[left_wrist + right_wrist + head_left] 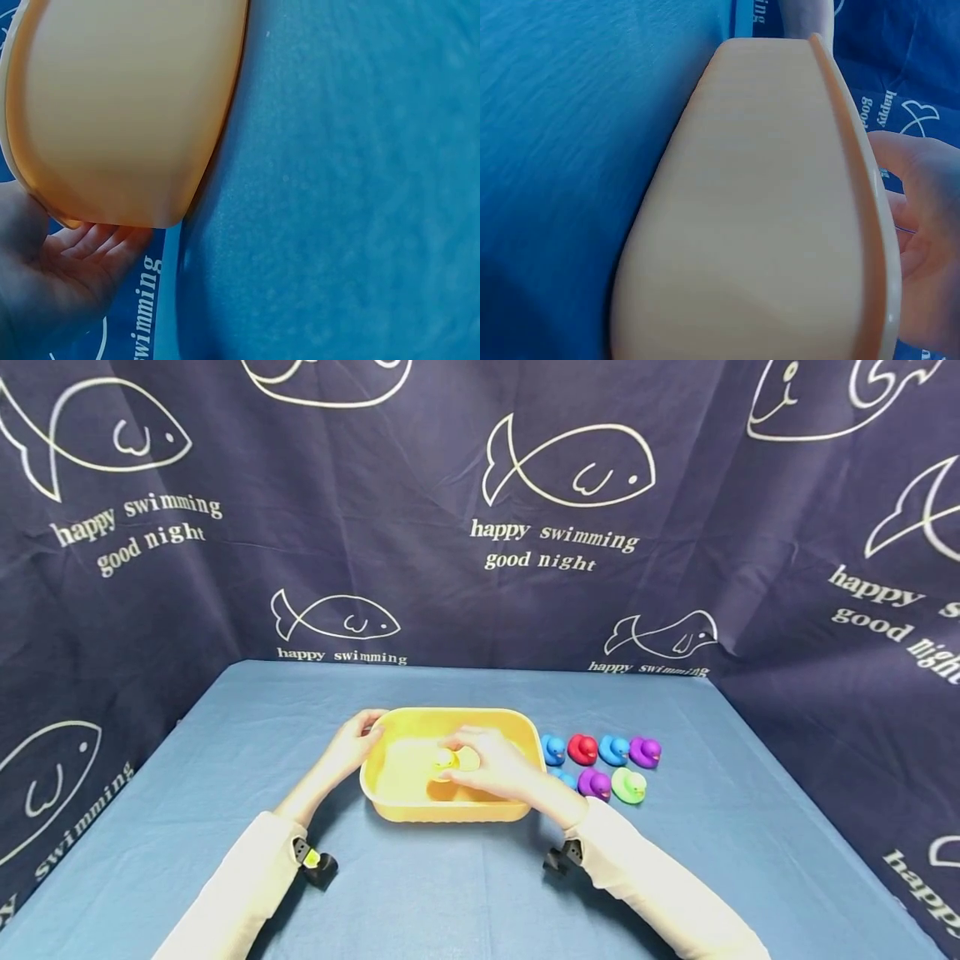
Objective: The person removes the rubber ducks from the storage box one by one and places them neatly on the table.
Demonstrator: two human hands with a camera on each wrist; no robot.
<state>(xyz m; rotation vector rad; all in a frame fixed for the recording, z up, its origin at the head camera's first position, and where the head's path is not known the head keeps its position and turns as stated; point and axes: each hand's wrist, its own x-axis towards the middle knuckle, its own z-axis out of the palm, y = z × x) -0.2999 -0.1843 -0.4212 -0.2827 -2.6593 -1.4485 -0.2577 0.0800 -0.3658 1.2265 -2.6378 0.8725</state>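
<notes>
A yellow plastic basin (450,812) stands on the blue cloth in the middle of the head view. My left hand (355,743) grips its left end, with the thumb at the rim and the fingers (112,244) against the outside wall. Over the inside of the basin, my right hand (495,764) holds a yellow rubber duck (468,759) between thumb and fingers, and a shadow lies below it. The right wrist view shows the basin's outer wall (742,195) with part of that hand beyond the rim; the duck is hidden there.
Right of the basin sit small rubber ducks in two rows: blue (614,750), red (582,749), purple (646,752) and light green (628,785) among them. The basin and right hand partly cover the nearest ones. Dark fish-print curtains (570,610) enclose the table (420,893).
</notes>
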